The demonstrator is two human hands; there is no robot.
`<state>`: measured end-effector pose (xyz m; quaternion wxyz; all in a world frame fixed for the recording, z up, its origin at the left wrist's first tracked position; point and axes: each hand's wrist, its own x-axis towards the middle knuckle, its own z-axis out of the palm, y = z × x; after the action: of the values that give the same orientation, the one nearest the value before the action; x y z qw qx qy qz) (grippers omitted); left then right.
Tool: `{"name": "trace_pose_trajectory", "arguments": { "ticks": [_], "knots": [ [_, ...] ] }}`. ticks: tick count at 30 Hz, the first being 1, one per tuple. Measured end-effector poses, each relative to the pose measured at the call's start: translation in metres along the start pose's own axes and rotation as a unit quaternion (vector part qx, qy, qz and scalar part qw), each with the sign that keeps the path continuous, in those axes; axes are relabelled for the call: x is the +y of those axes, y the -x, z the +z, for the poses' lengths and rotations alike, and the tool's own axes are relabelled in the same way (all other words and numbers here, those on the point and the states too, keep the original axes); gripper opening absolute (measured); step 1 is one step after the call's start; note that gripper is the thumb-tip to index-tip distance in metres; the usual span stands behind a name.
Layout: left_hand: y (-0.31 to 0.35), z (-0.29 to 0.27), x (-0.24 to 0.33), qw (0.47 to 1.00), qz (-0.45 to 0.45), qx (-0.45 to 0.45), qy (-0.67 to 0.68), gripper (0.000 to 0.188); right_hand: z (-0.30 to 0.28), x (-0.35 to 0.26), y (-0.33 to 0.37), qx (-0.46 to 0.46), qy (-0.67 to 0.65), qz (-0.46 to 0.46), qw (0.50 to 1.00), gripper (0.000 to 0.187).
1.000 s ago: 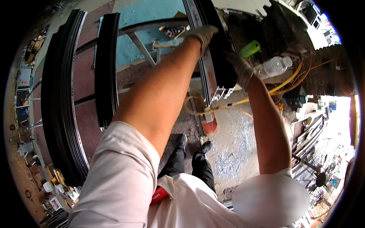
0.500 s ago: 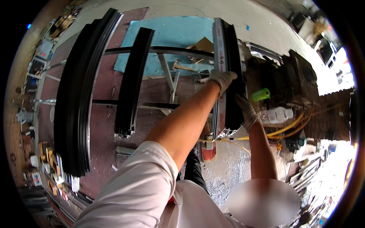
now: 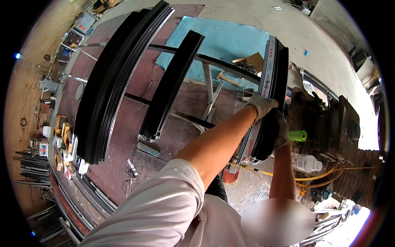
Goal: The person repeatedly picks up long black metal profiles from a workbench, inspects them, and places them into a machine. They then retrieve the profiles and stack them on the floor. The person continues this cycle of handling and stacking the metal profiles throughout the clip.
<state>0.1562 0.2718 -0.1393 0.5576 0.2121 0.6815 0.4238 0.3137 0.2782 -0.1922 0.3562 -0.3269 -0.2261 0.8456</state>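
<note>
Head view: grasping black bars (image 3: 280,68) at right end of rack (image 3: 227,67) with left hand (image 3: 264,106) curled over; touching their right side with right hand (image 3: 282,131), can't tell if clenched. Seeing green tube (image 3: 297,136), clear bottle (image 3: 305,162) right of rack.

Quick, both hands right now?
Left hand: closed over the rightmost black bars.
Right hand: against their right side; whether open or closed can't be told.

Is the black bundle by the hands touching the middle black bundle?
Apart. The head view shows reddish floor between the right bundle and the middle bundle.
</note>
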Motion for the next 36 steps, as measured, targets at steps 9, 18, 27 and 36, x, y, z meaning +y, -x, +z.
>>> {"name": "trace_pose_trajectory", "arguments": {
  "ticks": [9, 18, 27, 36],
  "knots": [
    [-0.002, -0.016, -0.012, 0.998, -0.011, -0.045, 0.039, 0.086, 0.024, 0.011, 0.018, 0.002, -0.016, 0.039, 0.999, 0.056],
    [0.044, -0.090, -0.030, 1.000, 0.018, -0.018, 0.015, 0.068, 0.052, 0.075, 0.013, -0.044, 0.066, -0.030, 0.996, 0.053],
    [0.067, -0.205, -0.049, 0.996, 0.049, 0.054, 0.047, 0.062, 0.143, 0.147, -0.005, -0.076, 0.097, 0.046, 0.991, 0.086],
    [0.103, -0.265, -0.043, 0.841, 0.271, 0.311, -0.350, 0.068, 0.198, 0.212, -0.029, -0.071, 0.063, 0.000, 0.995, 0.085]
  ]
}}
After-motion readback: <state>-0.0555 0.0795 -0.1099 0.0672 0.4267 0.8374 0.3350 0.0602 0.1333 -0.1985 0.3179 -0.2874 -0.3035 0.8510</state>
